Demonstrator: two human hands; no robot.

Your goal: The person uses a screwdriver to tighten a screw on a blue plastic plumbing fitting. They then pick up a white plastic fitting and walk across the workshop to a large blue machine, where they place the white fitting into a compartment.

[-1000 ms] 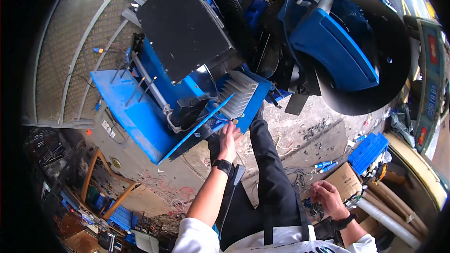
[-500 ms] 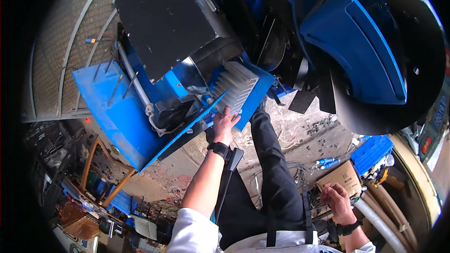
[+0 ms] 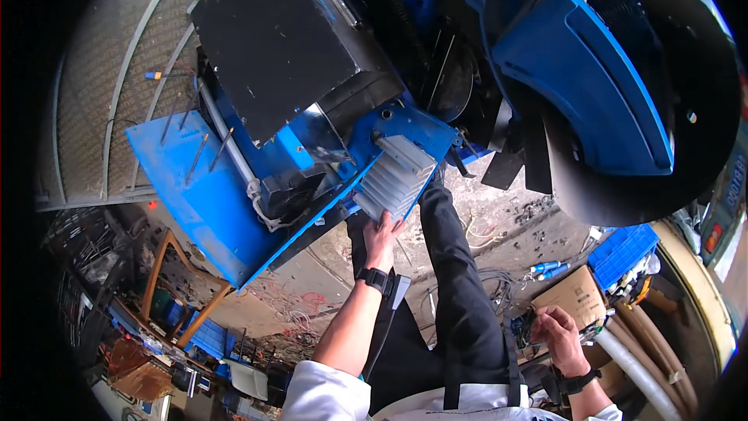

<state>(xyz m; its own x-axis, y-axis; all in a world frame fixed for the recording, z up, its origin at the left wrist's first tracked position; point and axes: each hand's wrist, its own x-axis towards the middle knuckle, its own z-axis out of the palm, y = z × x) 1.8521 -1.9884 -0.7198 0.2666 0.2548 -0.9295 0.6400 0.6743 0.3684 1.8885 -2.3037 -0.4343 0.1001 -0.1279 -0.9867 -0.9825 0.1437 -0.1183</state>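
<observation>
My left hand [image 3: 382, 235] grips the near end of a silver finned heat sink [image 3: 396, 178]; the fingertips show at its edge and the thumb side is partly hidden. The heat sink lies tilted over a blue metal plate [image 3: 425, 126], below a black box-shaped housing [image 3: 273, 39]. To its left is a wide blue panel [image 3: 187, 195] with thin rods standing on it. My right hand [image 3: 557, 329] hangs apart at the lower right, near a cardboard box [image 3: 573, 292]. Its fingers are curled together, and whatever they may hold is too small to make out.
A large blue curved cover [image 3: 584, 78] and black sheet parts stand at the upper right. Cables [image 3: 487, 284] lie on the floor by my legs. Blue crates [image 3: 623, 253] and cardboard tubes [image 3: 650, 343] are on the right. A wooden frame [image 3: 167, 288] stands at the left.
The heat sink has shifted toward me with my left hand, baring more of the blue plate behind it. My right hand has stayed almost in place.
</observation>
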